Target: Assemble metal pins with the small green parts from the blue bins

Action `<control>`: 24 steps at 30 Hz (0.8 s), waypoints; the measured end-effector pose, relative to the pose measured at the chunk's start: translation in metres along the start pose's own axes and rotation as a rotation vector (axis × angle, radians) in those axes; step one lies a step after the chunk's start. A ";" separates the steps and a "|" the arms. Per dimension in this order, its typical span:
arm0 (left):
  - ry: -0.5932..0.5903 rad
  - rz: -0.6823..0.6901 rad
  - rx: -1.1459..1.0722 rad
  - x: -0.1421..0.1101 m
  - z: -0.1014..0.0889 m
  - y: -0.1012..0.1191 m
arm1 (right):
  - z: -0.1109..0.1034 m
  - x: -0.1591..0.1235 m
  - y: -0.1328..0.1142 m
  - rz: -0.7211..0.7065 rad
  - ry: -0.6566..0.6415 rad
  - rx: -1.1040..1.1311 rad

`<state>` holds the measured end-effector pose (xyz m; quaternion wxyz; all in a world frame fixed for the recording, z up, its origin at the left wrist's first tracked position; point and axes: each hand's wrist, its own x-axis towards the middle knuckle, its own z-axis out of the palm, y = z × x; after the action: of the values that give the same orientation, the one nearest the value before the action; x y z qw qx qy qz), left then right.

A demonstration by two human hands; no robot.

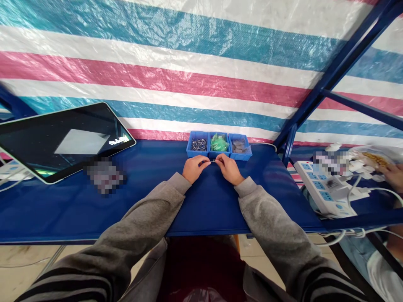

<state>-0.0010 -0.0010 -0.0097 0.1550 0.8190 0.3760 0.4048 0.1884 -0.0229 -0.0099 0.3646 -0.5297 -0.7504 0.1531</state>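
L hand (195, 168) and R hand (231, 169) meet near the table's (208, 209) back edge, in its right half. Each has thumb and forefinger pressed together, both pinching one slim metallic piece (213, 160) held btwn them; its ends are covered by the fingers, so exact shape I cannot tell. Just behind, along the back edge, three bins stand side by side: left bin (195, 154) w/ metallic pins (199, 145), mid. bin (212, 153) w/ green pcs. (219, 143), right bin (242, 157) w/ greyish pcs. (239, 147), too small to identify. Btwn hands and front edge, the table top gives room, w/ grey sleeves (147, 214) passing above. At the table's left end lies a flat screen (63, 163), tilted, partly cut off; near its lower edge, a pixelated item (105, 175), unreadable. Beyond the table's right edge: white power strip (315, 176), cables, and another person's hand (393, 174), partly cut off, touching a clear bag (373, 159) w/ yellowish bits.
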 end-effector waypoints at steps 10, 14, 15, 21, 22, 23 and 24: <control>0.054 -0.060 -0.041 -0.001 -0.002 0.006 | -0.002 -0.001 -0.005 0.020 0.062 0.142; 0.041 -0.090 -0.071 0.000 -0.005 0.010 | -0.001 -0.002 -0.008 0.035 0.039 0.250; 0.035 -0.100 -0.084 0.001 -0.005 0.011 | -0.001 -0.002 -0.008 0.038 0.033 0.275; -0.008 -0.132 -0.150 0.000 -0.006 0.015 | -0.001 -0.003 -0.013 0.046 0.045 0.315; -0.007 -0.140 -0.162 0.000 -0.006 0.015 | -0.002 -0.003 -0.013 0.047 0.046 0.318; -0.004 -0.146 -0.173 0.000 -0.006 0.015 | -0.002 -0.004 -0.014 0.047 0.046 0.321; 0.002 -0.151 -0.187 0.000 -0.006 0.015 | -0.003 -0.004 -0.015 0.045 0.048 0.324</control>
<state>0.0017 -0.0116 0.0022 0.2602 0.7699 0.3975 0.4260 0.1808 -0.0327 -0.0002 0.4596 -0.4843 -0.6948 0.2674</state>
